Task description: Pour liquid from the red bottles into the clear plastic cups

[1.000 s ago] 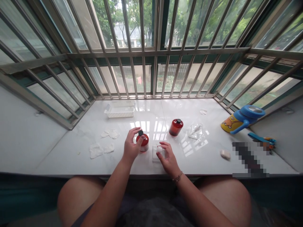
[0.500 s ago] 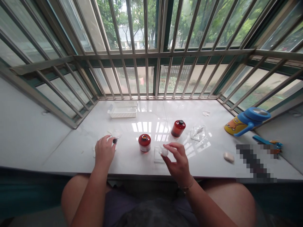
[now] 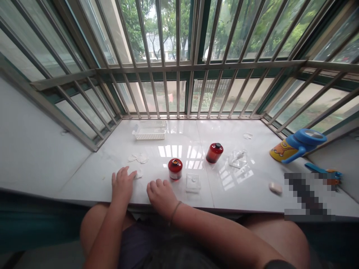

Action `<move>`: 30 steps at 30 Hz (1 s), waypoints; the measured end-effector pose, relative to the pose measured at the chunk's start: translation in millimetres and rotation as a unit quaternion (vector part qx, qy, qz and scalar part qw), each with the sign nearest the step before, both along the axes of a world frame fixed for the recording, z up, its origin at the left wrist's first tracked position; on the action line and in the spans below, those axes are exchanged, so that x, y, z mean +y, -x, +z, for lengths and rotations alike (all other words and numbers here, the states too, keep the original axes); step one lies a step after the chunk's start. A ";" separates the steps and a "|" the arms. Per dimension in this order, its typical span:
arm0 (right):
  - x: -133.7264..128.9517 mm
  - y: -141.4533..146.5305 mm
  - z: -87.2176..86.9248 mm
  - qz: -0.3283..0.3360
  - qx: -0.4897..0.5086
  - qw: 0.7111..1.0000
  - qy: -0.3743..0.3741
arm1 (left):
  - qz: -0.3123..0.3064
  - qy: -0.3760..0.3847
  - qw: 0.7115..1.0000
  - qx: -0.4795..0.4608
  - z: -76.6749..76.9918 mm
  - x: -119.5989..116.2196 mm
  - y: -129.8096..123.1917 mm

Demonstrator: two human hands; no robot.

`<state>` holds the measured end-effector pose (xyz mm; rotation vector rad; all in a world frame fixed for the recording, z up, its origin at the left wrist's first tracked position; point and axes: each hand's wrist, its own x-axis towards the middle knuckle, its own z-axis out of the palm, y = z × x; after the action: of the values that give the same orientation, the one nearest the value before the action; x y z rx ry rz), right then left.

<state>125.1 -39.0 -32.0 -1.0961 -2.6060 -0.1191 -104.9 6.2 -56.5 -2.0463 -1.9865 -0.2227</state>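
My left hand [image 3: 122, 186] lies low over the left of the white surface, fingers apart, with its thumb near a crumpled white scrap [image 3: 138, 174]. No black cap shows in it. To its right is my right hand [image 3: 162, 197], back upward and fingers curled in, so whatever they hold is hidden. An uncapped red-brown bottle [image 3: 175, 170] stands just beyond that hand, its mouth showing. Beside the bottle, a clear square piece [image 3: 193, 184] lies flat with a small round clear spot on it. Farther right, a second red-brown bottle [image 3: 214, 153] wears a black cap.
A white perforated basket [image 3: 150, 136] sits at the back left. Another thin white scrap [image 3: 138, 158] lies before it. Toward the right are clear crumpled packaging [image 3: 238, 159], a pale lump [image 3: 275, 188], a blue and yellow cup [image 3: 297, 146] and a blue strap [image 3: 316, 168]. Window bars border the back.
My right hand has moved left from the clear square to near my left hand, and its fingers have curled in. The black cap has left my left hand's fingertips. The view has shifted slightly.
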 end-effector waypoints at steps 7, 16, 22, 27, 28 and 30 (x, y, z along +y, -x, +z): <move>32.4 32.8 -23.1 -0.017 -0.013 1.000 0.019 | -0.012 -0.006 1.000 -0.002 -12.2 -7.5 2.2; -9.9 -18.3 -3.6 0.024 0.020 0.999 -0.010 | -0.028 -0.043 0.996 -0.071 -24.6 -5.0 3.5; -31.3 -93.9 -3.9 0.039 0.129 0.990 -0.041 | -0.031 -0.072 0.992 -0.101 -26.7 -5.4 -3.3; -40.1 -153.5 -10.4 -0.027 0.227 0.973 -0.031 | -0.042 -0.107 0.983 -0.143 -24.2 -6.3 -7.7; -41.4 -161.8 -12.1 -0.051 0.245 0.968 -0.034 | -0.049 -0.119 0.980 -0.152 -22.4 -5.8 -9.1; -42.3 -174.1 -15.6 -0.098 0.274 0.956 -0.038 | -0.072 -0.148 0.971 -0.172 -16.2 -4.5 -14.4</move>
<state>299.2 -81.4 -47.6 -1.1602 -1.9864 0.0396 -90.5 1.7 -72.7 -2.0587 -1.8435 -0.9032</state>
